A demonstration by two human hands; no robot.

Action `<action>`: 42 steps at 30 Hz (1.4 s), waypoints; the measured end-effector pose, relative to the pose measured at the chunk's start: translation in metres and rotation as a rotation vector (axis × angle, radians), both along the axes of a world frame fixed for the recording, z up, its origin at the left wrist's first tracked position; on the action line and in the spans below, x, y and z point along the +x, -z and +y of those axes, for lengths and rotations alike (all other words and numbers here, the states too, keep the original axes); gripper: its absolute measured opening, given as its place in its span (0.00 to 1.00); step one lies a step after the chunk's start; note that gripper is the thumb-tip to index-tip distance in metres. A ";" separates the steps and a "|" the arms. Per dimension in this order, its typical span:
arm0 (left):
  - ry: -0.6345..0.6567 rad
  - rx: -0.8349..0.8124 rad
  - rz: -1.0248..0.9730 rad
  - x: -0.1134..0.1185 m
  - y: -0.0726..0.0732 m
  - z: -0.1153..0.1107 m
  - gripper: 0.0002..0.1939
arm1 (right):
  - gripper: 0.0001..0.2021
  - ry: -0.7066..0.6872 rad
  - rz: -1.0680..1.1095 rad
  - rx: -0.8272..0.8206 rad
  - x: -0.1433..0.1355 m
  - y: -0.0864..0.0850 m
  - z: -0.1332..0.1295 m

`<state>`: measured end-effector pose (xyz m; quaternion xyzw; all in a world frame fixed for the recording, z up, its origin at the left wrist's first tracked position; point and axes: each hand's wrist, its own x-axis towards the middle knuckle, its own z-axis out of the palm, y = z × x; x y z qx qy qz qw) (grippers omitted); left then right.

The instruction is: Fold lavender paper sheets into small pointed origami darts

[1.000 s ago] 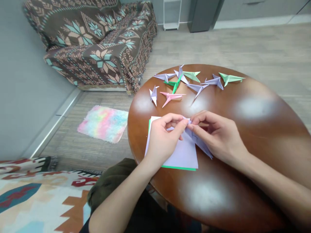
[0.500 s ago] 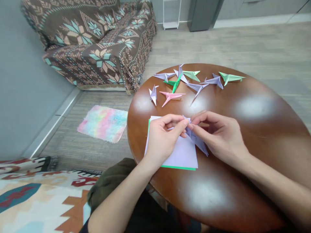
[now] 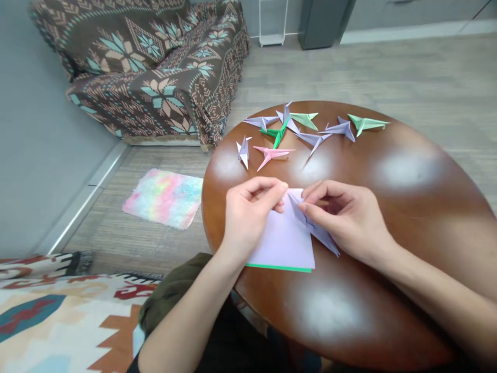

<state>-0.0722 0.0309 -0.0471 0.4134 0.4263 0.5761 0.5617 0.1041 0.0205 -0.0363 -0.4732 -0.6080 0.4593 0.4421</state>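
My right hand (image 3: 345,215) pinches a folded lavender paper piece (image 3: 320,233) between thumb and fingertips, over the right edge of the paper stack. My left hand (image 3: 254,210) is closed, its thumb and index fingertip pressed together just left of the folded piece's tip; whether anything is between them is too small to tell. Beneath the hands lies a stack of square sheets (image 3: 285,243), lavender on top with a green edge showing below. Farther back on the table are several folded paper cranes, among them a pink one (image 3: 272,154), a green one (image 3: 277,134) and a lavender one (image 3: 243,152).
The round brown wooden table (image 3: 334,305) fills the middle and right. A patterned covered sofa (image 3: 155,77) stands at the back left, with a pastel rug (image 3: 165,197) on the floor before it. A dark cabinet (image 3: 324,23) stands at the back.
My left hand has moved left, away from my right fingertips and the folded piece's tip. The folded piece remains in my right hand, its lower end shifted slightly right and down.
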 end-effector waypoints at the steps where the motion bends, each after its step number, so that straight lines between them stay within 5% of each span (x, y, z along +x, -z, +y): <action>1: -0.036 0.026 -0.005 -0.003 -0.001 0.002 0.05 | 0.07 -0.002 0.004 -0.025 0.000 0.000 0.001; 4: -0.060 0.053 0.044 -0.007 -0.004 0.005 0.06 | 0.07 -0.007 0.075 -0.116 0.001 0.001 0.003; 11: 0.224 -0.017 0.178 0.003 -0.011 -0.005 0.11 | 0.11 0.003 0.243 -0.259 0.000 0.000 0.006; 42: 0.138 -0.003 0.199 0.008 -0.012 -0.006 0.11 | 0.12 0.004 0.176 -0.114 -0.003 0.003 -0.001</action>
